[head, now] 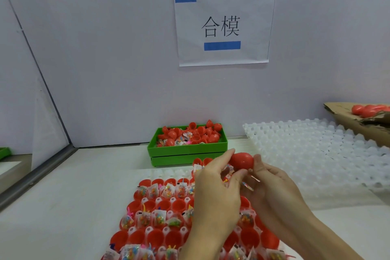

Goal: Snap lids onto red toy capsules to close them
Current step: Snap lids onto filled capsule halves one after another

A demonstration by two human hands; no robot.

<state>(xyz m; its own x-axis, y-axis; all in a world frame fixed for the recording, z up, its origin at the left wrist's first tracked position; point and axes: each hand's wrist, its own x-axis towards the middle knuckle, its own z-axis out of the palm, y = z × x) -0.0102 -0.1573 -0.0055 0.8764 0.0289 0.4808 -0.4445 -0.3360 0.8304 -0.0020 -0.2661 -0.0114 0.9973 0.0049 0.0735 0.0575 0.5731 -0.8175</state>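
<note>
Red capsule [241,161] sits raised between our two hands, above the far end of the white tray [168,173] of open capsule halves [157,237]. Our left hand [215,192] pinches it from its near left side with thumb and fingertips, while our right hand [274,188] curls round its right end, so the two halves can be squeezed toward each other; whether the seam has clicked shut we cannot tell. Lifting it clear of the tray probably gives both hands room to press. A small toy packet seems to show between our palms. Below our wrists, the open halves stand mouth-up with toy packets [143,218] in them, ready for lids. Beyond our hands, the green bin [187,150] keeps loose red lids [191,134] within reach.
</note>
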